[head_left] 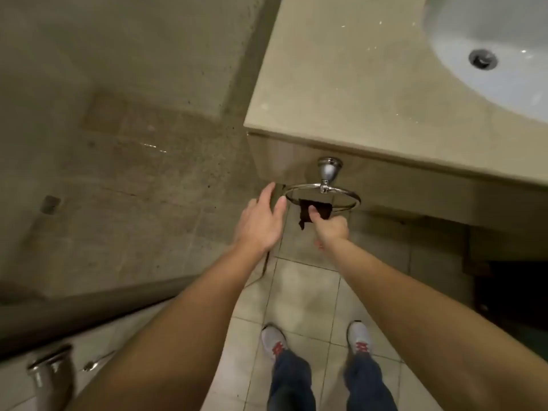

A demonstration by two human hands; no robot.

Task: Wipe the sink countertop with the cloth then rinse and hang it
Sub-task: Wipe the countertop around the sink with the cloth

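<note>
From the head camera I saw my right hand (331, 229) pinching the small dark cloth (315, 211) at the chrome towel ring (321, 196) fixed to the front of the sink countertop (335, 84). My left hand (261, 223) hovered spread, fingers loose, just beside the ring's left edge.

dark cloth (314, 213), beige countertop (341, 84), white sink (504, 31).

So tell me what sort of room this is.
Most likely a bathroom. A white oval basin is set into a stone-look countertop, a chrome towel ring is fixed to the vanity front, and the floor is tiled.
</note>
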